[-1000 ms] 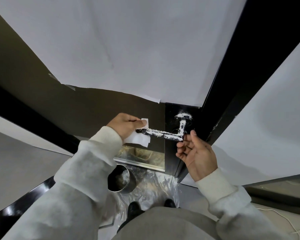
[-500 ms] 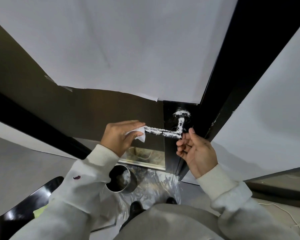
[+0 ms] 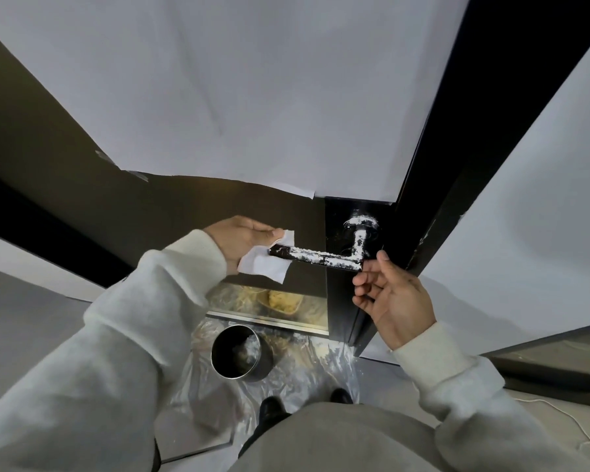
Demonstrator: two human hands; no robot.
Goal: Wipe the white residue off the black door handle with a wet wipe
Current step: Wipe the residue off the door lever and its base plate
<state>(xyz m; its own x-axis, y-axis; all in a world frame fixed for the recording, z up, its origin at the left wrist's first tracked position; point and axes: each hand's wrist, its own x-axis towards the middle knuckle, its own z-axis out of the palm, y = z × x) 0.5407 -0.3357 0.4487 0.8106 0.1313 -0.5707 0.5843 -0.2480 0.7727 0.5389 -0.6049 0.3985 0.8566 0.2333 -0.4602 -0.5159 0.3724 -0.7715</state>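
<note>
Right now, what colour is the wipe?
White; the wet wipe shows clearly in the head view, in the left hand.

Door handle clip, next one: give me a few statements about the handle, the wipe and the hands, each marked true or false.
1. The left hand holds the wipe at the free end of the door handle. True.
2. The handle is wiped clean. False: white residue covers the bar and neck.
3. The right hand grips the handle. False: it hovers open just below the handle's bend.
4. A metal bin stands on the floor below. True.
</note>
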